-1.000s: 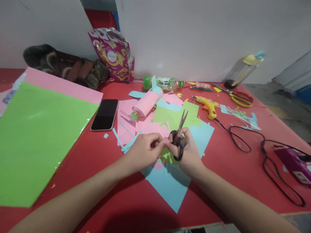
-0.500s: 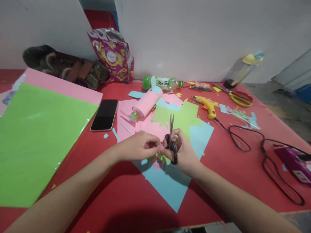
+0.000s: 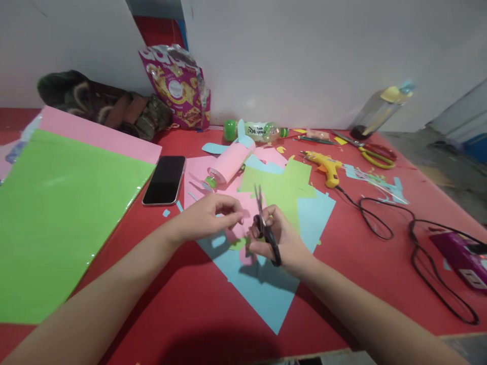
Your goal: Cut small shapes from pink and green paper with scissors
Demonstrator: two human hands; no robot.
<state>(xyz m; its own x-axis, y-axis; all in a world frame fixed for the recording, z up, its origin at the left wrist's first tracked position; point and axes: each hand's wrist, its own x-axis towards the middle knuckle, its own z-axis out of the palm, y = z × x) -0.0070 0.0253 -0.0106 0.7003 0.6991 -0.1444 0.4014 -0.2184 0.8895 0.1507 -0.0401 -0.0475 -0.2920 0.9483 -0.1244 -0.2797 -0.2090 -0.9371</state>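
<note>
My right hand (image 3: pixel 285 238) has its fingers around the black handles of a small pair of scissors (image 3: pixel 271 235), whose blades point up and away. My left hand (image 3: pixel 209 215), just left of the scissors, pinches a small scrap of pink paper (image 3: pixel 245 214) between thumb and fingers. Below both hands lie a blue paper sheet (image 3: pixel 266 299), a green sheet (image 3: pixel 291 177) and more pink cut pieces (image 3: pixel 247 256). Beyond them, a pink paper-wrapped bottle (image 3: pixel 232 161) with blue and pink paper fins lies on its side.
At left are a phone (image 3: pixel 164 180) and a large pack of green and pink paper (image 3: pixel 68 218). A yellow glue gun (image 3: pixel 323 166) trails its cord toward a purple power strip (image 3: pixel 462 256). Along the wall are a snack bag (image 3: pixel 177 91), a drink bottle (image 3: pixel 254 132) and larger scissors (image 3: pixel 375 154).
My hands have come apart. The left has moved left with the pink scrap, and the scissors in my right hand now tilt more to the left.
</note>
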